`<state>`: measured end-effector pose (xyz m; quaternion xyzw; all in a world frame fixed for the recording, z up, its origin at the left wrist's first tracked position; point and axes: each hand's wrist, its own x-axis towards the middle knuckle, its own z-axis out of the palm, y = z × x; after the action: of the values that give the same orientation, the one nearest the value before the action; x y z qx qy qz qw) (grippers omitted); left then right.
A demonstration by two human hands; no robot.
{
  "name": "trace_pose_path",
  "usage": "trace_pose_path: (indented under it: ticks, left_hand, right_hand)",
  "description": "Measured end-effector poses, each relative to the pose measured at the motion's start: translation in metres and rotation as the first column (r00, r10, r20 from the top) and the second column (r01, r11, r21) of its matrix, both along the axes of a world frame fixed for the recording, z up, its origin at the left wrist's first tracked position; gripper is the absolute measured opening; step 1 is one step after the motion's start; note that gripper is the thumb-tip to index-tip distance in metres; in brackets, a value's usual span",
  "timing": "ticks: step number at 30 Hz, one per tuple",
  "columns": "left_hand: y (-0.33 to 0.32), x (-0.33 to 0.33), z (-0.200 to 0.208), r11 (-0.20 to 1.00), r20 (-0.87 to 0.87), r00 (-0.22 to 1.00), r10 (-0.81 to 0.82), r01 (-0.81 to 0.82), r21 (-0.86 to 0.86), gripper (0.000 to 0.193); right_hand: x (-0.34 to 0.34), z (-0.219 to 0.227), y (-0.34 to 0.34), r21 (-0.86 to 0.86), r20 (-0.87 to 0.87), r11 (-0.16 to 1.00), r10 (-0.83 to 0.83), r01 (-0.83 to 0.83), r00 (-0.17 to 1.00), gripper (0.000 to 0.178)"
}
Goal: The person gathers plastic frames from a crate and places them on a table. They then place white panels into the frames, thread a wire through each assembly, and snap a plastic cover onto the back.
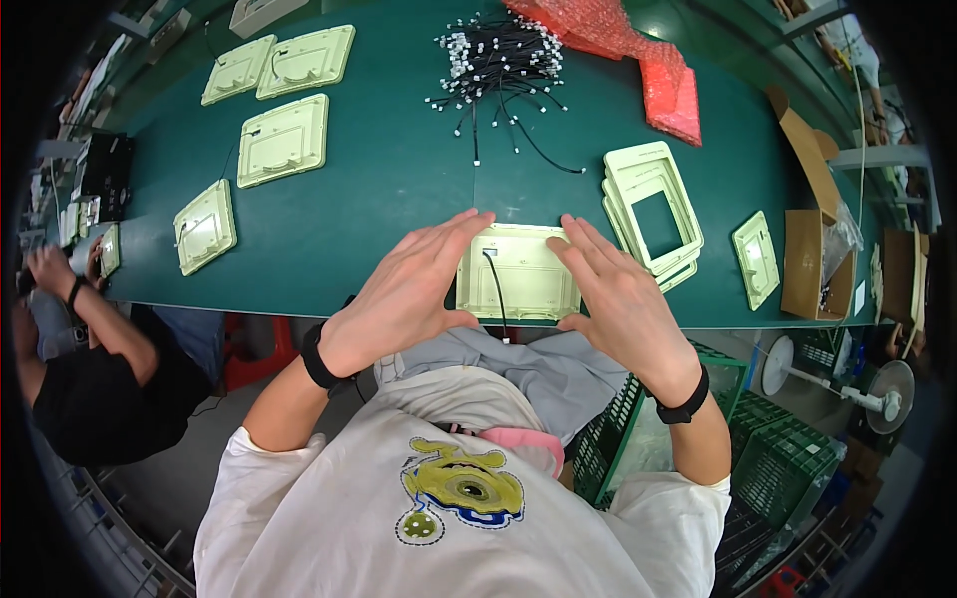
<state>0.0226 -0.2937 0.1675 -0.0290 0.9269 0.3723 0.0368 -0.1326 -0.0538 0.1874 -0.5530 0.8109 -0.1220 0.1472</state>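
A pale yellow-green plastic housing panel (pixel 533 269) lies at the table's near edge, its ribbed inner side facing up. From a small slot in its upper left, a black cable (pixel 497 289) with a white connector hangs down over the near edge. My left hand (pixel 409 284) holds the panel's left side, fingertips at the far corner and thumb by the near one. On the opposite side, my right hand (pixel 623 299) grips it in the same manner, fingers stretched along the edge. Parts of both side edges are hidden beneath the hands.
Several similar panels (pixel 284 140) lie at left. A heap of black cables (pixel 503 60) with white connectors sits far centre, beside red bubble wrap (pixel 670 95). Stacked frames (pixel 618 189), another panel (pixel 756 259) and a cardboard box (pixel 805 264) are at right. A co-worker (pixel 110 369) sits left.
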Motion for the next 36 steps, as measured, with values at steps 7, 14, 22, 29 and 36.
trace_pose_path:
  ticks: [7, 14, 22, 29, 36]
  left_hand:
    - [-0.004, -0.004, -0.011, 0.998, -0.184, 0.981, -0.065, 0.062, -0.021, 0.061]
    - [0.002, -0.018, -0.012, 0.999, -0.262, 0.965, -0.015, 0.002, -0.049, 0.024]
    - [0.008, -0.019, -0.020, 0.997, -0.393, 0.916, 0.076, -0.080, 0.005, 0.013]
    - [0.004, -0.015, -0.024, 0.995, -0.404, 0.910, 0.088, -0.101, -0.012, 0.009]
    - [0.004, -0.020, -0.019, 0.994, -0.356, 0.930, 0.093, -0.106, -0.018, 0.009]
  right_hand:
    - [-0.001, -0.005, 0.001, -0.011, -0.021, 1.000, -0.002, 0.002, 1.000, 0.098]
    - [-0.001, -0.008, 0.003, 0.006, -0.055, 1.000, -0.003, 0.004, 0.998, 0.100]
    - [0.006, -0.007, -0.004, -0.137, -0.088, 0.989, 0.048, -0.060, 0.995, 0.095]
    - [0.014, -0.015, -0.011, -0.140, -0.001, 0.987, 0.079, -0.079, 0.997, 0.088]
    - [0.010, -0.016, -0.011, -0.179, 0.022, 0.981, 0.077, -0.072, 0.997, 0.084]
